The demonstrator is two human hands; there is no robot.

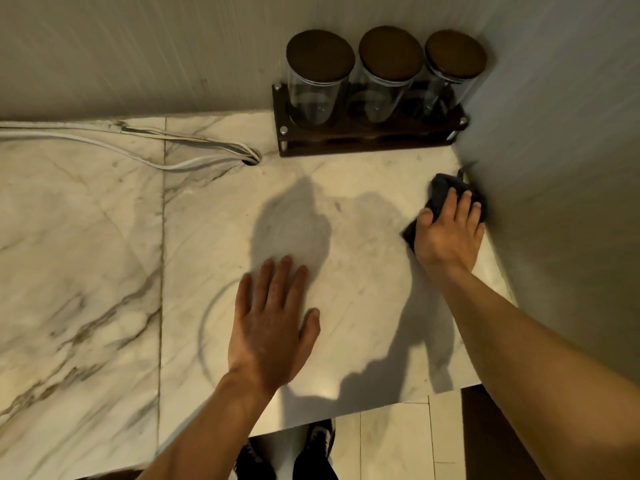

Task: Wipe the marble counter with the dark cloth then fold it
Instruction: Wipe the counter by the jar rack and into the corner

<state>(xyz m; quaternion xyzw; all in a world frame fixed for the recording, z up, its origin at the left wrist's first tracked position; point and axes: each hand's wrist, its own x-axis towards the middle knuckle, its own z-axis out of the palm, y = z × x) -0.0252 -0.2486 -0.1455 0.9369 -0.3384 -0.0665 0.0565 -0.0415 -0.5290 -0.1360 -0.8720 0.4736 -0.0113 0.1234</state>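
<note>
Dark cloth [440, 194] mostly hidden under right hand [446, 233] — bunched; blurred.

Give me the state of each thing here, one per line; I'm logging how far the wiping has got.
dark cloth: bunched, unfolded, pressed on the counter by the side wall.
right hand: spread on the cloth.
left hand: flat, empty.
marble counter: faint ring mark showing.
three glass jars: lidded, upright in rack.
white cables: lying loose, entering hole.
</note>
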